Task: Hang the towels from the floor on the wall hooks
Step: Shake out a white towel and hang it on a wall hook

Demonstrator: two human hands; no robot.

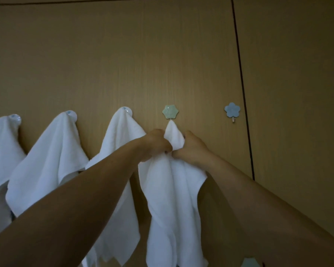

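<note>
Three towels (52,151) hang at left; both the left hand (156,143) and right hand (190,148) grip a fourth towel (170,189) just under the green hook (170,111); blue hook (232,110) bare.

Wood-grain wall (123,54), dark seam (241,83), dim light

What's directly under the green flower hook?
The bunched tip of a white towel, gripped by the left hand and right hand, reaches the green flower hook. Cloth covers its prong, so whether it has caught is hidden.
</note>
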